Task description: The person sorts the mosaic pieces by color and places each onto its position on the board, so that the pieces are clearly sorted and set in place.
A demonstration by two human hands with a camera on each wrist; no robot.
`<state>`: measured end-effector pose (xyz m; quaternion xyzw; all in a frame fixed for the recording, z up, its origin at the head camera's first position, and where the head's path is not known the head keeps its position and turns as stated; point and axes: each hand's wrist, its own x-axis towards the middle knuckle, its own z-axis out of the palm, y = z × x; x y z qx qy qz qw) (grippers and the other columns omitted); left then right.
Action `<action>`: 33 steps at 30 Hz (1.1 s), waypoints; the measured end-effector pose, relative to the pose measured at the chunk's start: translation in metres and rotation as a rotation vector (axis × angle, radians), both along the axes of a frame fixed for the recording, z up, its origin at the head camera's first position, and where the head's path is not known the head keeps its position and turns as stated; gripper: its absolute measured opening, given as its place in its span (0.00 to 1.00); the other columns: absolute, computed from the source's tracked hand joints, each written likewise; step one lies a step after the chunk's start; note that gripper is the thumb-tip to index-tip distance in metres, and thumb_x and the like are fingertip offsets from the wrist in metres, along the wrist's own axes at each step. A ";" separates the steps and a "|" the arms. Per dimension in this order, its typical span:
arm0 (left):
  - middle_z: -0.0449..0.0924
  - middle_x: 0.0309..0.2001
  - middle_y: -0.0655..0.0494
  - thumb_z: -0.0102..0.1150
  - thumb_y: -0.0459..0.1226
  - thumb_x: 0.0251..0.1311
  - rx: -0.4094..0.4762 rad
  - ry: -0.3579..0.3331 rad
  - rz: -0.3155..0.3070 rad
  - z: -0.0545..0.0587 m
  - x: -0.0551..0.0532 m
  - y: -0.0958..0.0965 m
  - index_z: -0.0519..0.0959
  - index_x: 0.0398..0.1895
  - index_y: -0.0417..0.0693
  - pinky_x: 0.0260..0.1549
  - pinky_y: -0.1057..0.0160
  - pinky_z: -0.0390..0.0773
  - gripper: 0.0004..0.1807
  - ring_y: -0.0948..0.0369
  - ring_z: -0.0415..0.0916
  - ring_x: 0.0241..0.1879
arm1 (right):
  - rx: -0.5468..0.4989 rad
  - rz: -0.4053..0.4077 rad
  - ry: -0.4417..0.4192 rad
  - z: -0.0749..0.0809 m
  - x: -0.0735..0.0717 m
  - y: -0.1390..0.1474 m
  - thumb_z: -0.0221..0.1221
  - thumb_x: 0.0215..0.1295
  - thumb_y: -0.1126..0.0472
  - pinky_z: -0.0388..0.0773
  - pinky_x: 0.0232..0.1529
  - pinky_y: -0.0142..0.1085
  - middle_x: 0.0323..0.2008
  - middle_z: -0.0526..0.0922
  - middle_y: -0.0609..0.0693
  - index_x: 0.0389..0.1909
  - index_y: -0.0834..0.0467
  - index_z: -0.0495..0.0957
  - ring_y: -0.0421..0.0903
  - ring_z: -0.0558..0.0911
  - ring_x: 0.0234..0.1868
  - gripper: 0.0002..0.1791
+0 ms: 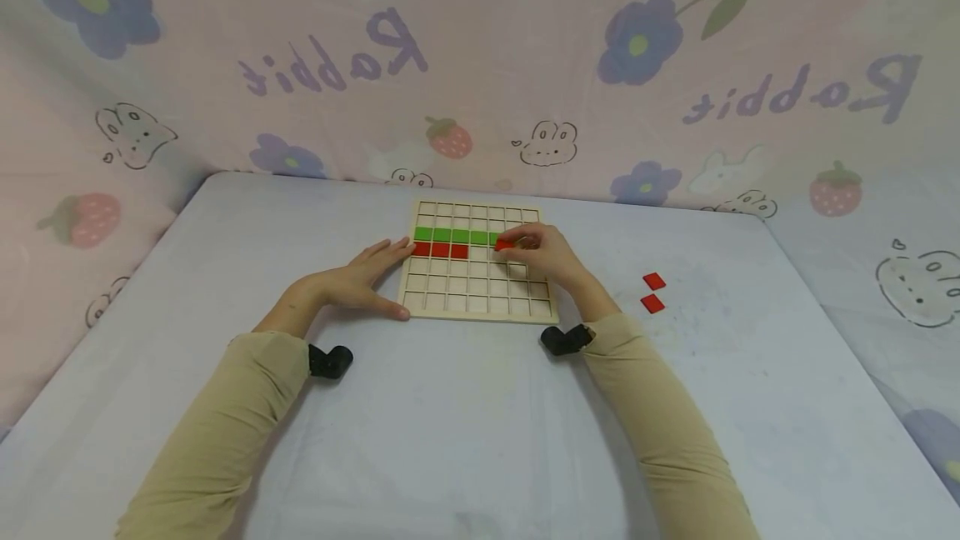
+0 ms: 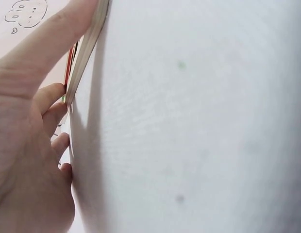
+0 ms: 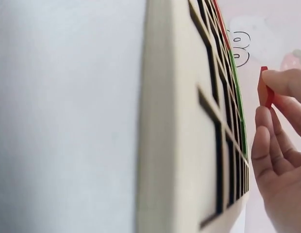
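Observation:
A wooden grid board (image 1: 480, 319) lies flat on the white table. One row holds several green tiles (image 1: 442, 235), and the row nearer me has 3 red tiles (image 1: 441, 250) at its left end. My right hand (image 1: 547, 252) pinches another red tile (image 3: 265, 90) between thumb and fingers, over the board's right part. In the right wrist view that tile is held apart from the board. My left hand (image 1: 360, 280) is spread at the board's left edge, with thumb and fingertips touching it. The left wrist view shows the left thumb (image 2: 53, 34) along the board's side.
Two loose red tiles (image 1: 654, 281) lie on the table to the right of the board. A patterned cloth (image 1: 480, 65) hangs behind the table (image 1: 450, 440). Black wrist-worn devices (image 1: 330, 362) sit at both cuffs.

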<state>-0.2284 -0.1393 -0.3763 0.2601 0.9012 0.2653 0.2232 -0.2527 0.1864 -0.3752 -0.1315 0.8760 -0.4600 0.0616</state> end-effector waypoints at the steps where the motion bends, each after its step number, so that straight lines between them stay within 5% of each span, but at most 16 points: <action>1: 0.30 0.78 0.55 0.70 0.57 0.47 0.004 0.000 -0.003 0.000 0.000 0.000 0.41 0.77 0.51 0.69 0.34 0.32 0.62 0.48 0.22 0.76 | 0.001 0.001 -0.007 0.000 0.000 -0.001 0.66 0.59 0.59 0.74 0.45 0.37 0.49 0.81 0.54 0.50 0.58 0.82 0.48 0.79 0.43 0.18; 12: 0.30 0.78 0.55 0.69 0.57 0.47 0.002 -0.001 -0.006 -0.001 -0.001 -0.001 0.40 0.77 0.52 0.69 0.34 0.32 0.62 0.48 0.22 0.76 | 0.080 0.029 -0.018 0.003 -0.001 -0.016 0.65 0.61 0.58 0.73 0.38 0.34 0.47 0.82 0.54 0.50 0.57 0.82 0.47 0.78 0.41 0.17; 33: 0.30 0.78 0.57 0.71 0.56 0.47 0.002 -0.010 0.002 0.000 -0.001 -0.001 0.41 0.77 0.53 0.69 0.34 0.32 0.62 0.49 0.21 0.76 | 0.130 0.057 -0.018 -0.001 -0.006 -0.029 0.63 0.61 0.60 0.73 0.39 0.35 0.44 0.80 0.53 0.49 0.57 0.82 0.47 0.78 0.41 0.15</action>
